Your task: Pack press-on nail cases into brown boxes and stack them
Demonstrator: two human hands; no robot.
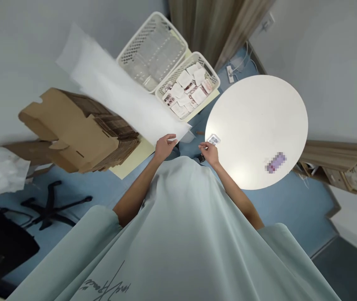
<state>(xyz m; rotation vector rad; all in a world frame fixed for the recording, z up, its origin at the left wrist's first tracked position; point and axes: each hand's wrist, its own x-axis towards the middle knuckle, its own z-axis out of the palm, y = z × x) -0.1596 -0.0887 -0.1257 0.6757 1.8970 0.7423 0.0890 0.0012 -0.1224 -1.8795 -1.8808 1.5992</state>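
My left hand [165,147] is at the near end of a stack of white foam sheets [125,100]. Its fingers stretch forward with a gap to the thumb, and nothing shows between them. By the left edge of a round white table [260,113], my right hand [210,153] has its fingers curled together at the tips. Whatever they may pinch is too small to make out. Just beyond its knuckles, a small clear pack with dark round spots [213,139] lies on the table edge.
Behind the foam stand a white basket of clear plastic trays [151,48] and a basket of small white-carded packs [187,90]. Folded cardboard boxes [72,129] pile up at left. A blurred purple item [275,163] lies on the round table. A chair base [51,207] is on the floor.
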